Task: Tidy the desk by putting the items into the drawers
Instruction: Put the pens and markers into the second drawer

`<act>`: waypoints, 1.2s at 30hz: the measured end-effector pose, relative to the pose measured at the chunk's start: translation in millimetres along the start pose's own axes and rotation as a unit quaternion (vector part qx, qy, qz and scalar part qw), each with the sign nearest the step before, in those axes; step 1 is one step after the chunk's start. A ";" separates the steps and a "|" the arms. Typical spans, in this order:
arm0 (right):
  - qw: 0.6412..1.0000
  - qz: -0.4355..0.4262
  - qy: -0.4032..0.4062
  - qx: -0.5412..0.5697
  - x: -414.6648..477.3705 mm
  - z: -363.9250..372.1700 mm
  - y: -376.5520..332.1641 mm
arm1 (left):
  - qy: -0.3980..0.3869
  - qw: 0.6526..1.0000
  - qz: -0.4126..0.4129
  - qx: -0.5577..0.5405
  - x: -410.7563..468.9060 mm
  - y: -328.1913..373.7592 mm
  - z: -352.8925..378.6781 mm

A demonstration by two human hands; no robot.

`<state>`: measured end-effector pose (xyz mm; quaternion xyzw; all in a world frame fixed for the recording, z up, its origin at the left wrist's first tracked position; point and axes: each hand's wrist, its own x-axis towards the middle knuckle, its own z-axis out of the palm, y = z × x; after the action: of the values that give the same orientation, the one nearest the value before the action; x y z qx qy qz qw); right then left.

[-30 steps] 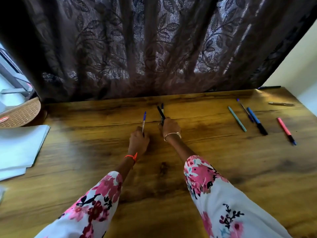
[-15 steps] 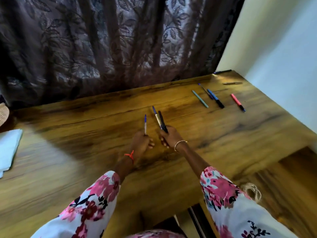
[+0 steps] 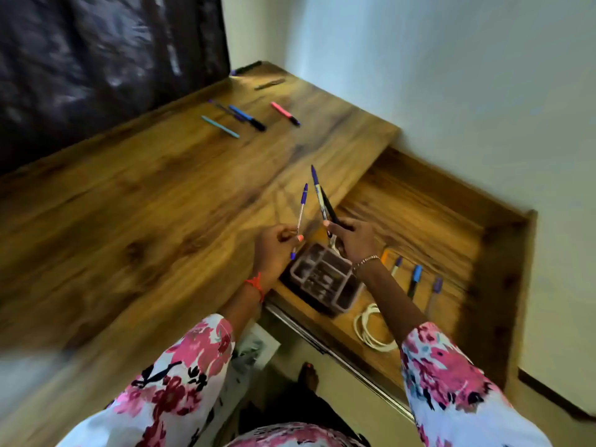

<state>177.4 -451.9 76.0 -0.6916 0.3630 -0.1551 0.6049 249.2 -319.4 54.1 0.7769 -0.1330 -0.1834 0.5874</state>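
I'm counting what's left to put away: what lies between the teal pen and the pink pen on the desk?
In the head view, two things lie there: a blue marker with a black end, and a thin purple pen close beside it.

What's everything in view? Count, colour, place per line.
desk: 1, brown wood, left and centre
drawer: 1, brown wood, open at the desk's right
desk pens: 6, teal, purple, blue, pink, two dark; far end of desk
organiser tray: 1, grey, in drawer by desk edge
drawer pens: 3, purple and blue caps, right of tray; orange item beside, half hidden
cable: 1, white, coiled in drawer
curtain: 1, dark, behind desk
left hand: 1, pinches a blue-capped pen
right hand: 1, grips two pens, blue-capped and black
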 end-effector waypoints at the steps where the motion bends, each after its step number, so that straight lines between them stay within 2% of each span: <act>1: 0.999 0.002 0.034 0.011 -5.2 -22.3 8.2 | -0.022 1.000 -0.005 0.003 -5.4 2.5 17.0; 4: 0.987 0.022 0.159 0.000 -19.6 -82.0 36.4 | -0.099 0.995 0.013 0.019 -17.5 11.2 63.4; 7: 0.957 0.051 0.286 -0.013 -36.0 -130.7 62.2 | -0.149 0.986 0.039 0.056 -28.6 19.2 102.8; 12: 0.914 0.136 0.374 -0.074 -57.8 -190.3 113.1 | -0.210 0.966 0.062 0.139 -43.2 24.5 166.1; 18: 0.888 0.232 0.380 -0.115 -57.2 -210.5 155.2 | -0.249 0.947 0.049 0.198 -51.1 19.5 212.9; 24: 0.886 0.271 0.352 -0.131 -51.5 -215.4 165.6 | -0.271 0.938 0.024 0.215 -50.1 19.5 234.1; 29: 0.885 0.272 0.350 -0.142 -50.4 -212.9 167.4 | -0.293 0.931 0.019 0.218 -50.3 16.7 240.7; 33: 0.891 0.237 0.360 -0.142 -57.1 -214.0 162.3 | -0.323 0.919 0.003 0.227 -55.9 15.0 244.2; 36: 0.896 0.196 0.376 -0.135 -62.5 -216.2 160.4 | -0.396 0.882 -0.007 0.256 -65.8 13.4 243.3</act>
<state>-57.5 -566.1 -14.6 -0.5714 0.7088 -0.2318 0.3424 82.9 -505.5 16.4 0.7634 -0.3916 -0.4398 0.2653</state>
